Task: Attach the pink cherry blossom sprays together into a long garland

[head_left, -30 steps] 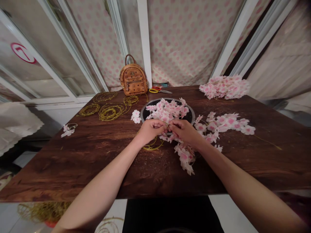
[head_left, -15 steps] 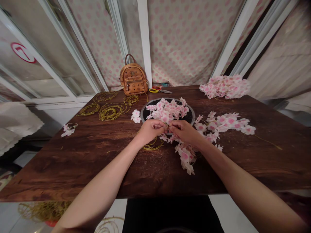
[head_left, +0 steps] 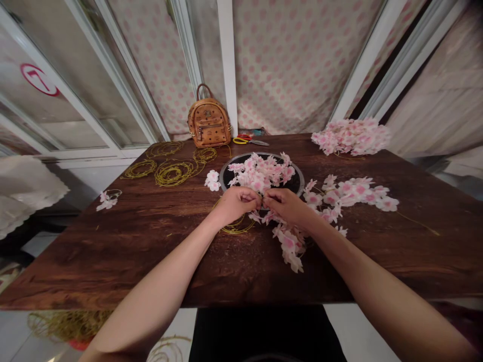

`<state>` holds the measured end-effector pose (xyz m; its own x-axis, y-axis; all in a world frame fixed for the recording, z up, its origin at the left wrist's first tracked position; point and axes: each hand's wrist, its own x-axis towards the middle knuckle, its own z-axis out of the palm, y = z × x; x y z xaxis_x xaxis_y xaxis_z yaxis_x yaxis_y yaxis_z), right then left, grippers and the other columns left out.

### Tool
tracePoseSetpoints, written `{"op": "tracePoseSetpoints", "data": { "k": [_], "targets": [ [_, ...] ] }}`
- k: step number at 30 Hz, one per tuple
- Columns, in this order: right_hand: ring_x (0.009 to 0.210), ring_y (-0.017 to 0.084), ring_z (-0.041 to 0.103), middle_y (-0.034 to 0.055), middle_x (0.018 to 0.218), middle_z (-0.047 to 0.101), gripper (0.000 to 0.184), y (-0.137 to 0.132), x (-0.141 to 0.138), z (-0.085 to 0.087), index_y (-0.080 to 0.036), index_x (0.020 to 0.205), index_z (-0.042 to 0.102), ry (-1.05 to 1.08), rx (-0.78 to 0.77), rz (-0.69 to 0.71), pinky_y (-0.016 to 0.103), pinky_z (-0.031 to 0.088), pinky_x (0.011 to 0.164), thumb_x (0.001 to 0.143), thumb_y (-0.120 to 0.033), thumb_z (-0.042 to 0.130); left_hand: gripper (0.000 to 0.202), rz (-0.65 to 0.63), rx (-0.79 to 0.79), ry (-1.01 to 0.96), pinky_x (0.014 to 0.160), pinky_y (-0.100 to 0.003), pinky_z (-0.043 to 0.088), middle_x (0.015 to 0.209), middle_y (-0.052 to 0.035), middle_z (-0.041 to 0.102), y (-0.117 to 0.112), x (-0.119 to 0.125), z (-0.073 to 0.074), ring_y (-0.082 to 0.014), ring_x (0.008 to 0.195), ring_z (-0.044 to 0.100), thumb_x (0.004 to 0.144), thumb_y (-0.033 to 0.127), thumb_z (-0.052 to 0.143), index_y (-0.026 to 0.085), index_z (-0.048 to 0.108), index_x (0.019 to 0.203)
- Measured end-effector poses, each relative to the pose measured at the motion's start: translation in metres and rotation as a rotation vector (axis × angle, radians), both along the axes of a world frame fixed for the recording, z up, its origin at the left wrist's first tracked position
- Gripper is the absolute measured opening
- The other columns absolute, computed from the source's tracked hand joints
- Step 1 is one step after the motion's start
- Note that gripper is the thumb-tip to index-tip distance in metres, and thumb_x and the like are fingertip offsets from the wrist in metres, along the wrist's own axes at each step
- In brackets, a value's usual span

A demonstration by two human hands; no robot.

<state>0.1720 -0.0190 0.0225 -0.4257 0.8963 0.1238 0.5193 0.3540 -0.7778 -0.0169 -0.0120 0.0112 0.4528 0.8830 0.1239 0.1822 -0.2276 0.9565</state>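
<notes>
Hands (head_left: pixel 289 207) pinch blossom sprig (head_left: pixel 289 241); wire coils (head_left: pixel 175 173) left, black tray (head_left: pixel 222 177) ahead.

Left hand (head_left: pixel 237 205) and right hand (head_left: pixel 289 207) are curled, knuckles up, fingertips nearly touching at centre; whatever they pinch is hidden. Pink-and-white fabric blossom spray (head_left: pixel 289 242) comes out from under the right hand and lies across the dark wood table (head_left: pixel 113 261), toward the person. Thin gold wire coil (head_left: pixel 236 229) lies loose just under the left hand, flat on the table. Dense pink-and-white blossom cluster (head_left: pixel 258 173) sits in a round black tray with a silver rim (head_left: pixel 295 182), just beyond the hands. Longer pink-and-white blossom garland (head_left: pixel 354 193) stretches right of the right hand, lying flat.
</notes>
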Motion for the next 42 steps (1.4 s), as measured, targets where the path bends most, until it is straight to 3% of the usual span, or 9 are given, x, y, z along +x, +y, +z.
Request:
{"op": "tracePoseSetpoints", "data": {
  "k": [12, 18, 24, 31, 36, 39, 42],
  "targets": [
    [0.057, 0.012, 0.045, -0.0011, 0.058, 0.050, 0.020, 0.002, 0.000, -0.010, -0.019, 0.063, 0.051, -0.061, 0.066, -0.027, 0.027, 0.030, 0.055, 0.081, -0.023, 0.045, 0.010, -0.013, 0.005, 0.033, 0.060, -0.025, 0.047, 0.074, -0.0046, 0.071, 0.000, 0.001, -0.003, -0.0131, 0.065, 0.063, 0.077, 0.020, 0.061, 0.016, 0.070, 0.077],
    [0.047, 0.011, 0.047, -0.0011, 0.051, 0.052, 0.024, 0.000, -0.001, -0.004, -0.020, 0.060, 0.049, 0.023, -0.094, -0.011, 0.027, 0.035, 0.052, 0.083, -0.023, 0.045, 0.010, 0.032, 0.018, 0.011, 0.060, -0.025, 0.047, 0.072, -0.0038, 0.070, 0.003, -0.001, -0.004, -0.0124, 0.063, 0.061, 0.077, 0.025, 0.064, 0.016, 0.068, 0.074],
    [0.051, 0.013, 0.052, 0.0005, 0.055, 0.058, 0.019, 0.004, 0.007, -0.004, -0.020, 0.065, 0.051, 0.005, -0.136, 0.024, 0.027, 0.036, 0.052, 0.083, -0.024, 0.047, 0.014, 0.046, 0.035, 0.016, 0.058, -0.025, 0.044, 0.069, -0.0032, 0.069, 0.003, -0.001, -0.005, -0.0116, 0.059, 0.058, 0.078, 0.028, 0.065, 0.016, 0.069, 0.075],
    [0.058, 0.013, 0.046, -0.0016, 0.061, 0.052, 0.016, 0.002, 0.006, -0.004, -0.020, 0.067, 0.051, -0.165, 0.131, 0.007, 0.027, 0.029, 0.056, 0.082, -0.022, 0.045, 0.016, 0.090, 0.065, 0.086, 0.058, -0.024, 0.044, 0.070, -0.0028, 0.069, 0.005, 0.000, -0.008, -0.0124, 0.061, 0.058, 0.079, 0.030, 0.064, 0.016, 0.069, 0.074],
    [0.059, 0.013, 0.046, -0.0002, 0.063, 0.054, 0.016, 0.000, 0.004, -0.003, -0.020, 0.070, 0.053, -0.183, 0.141, 0.011, 0.028, 0.029, 0.058, 0.082, -0.020, 0.043, 0.014, 0.118, 0.134, 0.144, 0.061, -0.025, 0.043, 0.073, -0.0020, 0.069, 0.004, 0.000, -0.008, -0.0131, 0.065, 0.057, 0.079, 0.029, 0.064, 0.017, 0.069, 0.075],
    [0.061, 0.013, 0.049, 0.0009, 0.066, 0.058, 0.017, 0.001, 0.006, -0.002, -0.019, 0.075, 0.058, -0.141, 0.138, -0.009, 0.027, 0.031, 0.059, 0.084, -0.020, 0.043, 0.019, 0.143, 0.186, 0.185, 0.062, -0.025, 0.043, 0.074, -0.0018, 0.069, 0.001, -0.001, 0.001, -0.0136, 0.065, 0.057, 0.082, 0.034, 0.063, 0.018, 0.070, 0.077],
    [0.060, 0.013, 0.051, 0.0011, 0.066, 0.060, 0.019, 0.002, 0.008, 0.000, -0.019, 0.084, 0.062, -0.103, 0.128, -0.052, 0.027, 0.034, 0.060, 0.084, -0.022, 0.044, 0.030, 0.272, 0.316, 0.265, 0.061, -0.027, 0.041, 0.069, -0.0018, 0.067, -0.001, -0.005, 0.012, -0.0144, 0.063, 0.055, 0.088, 0.040, 0.056, 0.018, 0.069, 0.073]
  ]
}}
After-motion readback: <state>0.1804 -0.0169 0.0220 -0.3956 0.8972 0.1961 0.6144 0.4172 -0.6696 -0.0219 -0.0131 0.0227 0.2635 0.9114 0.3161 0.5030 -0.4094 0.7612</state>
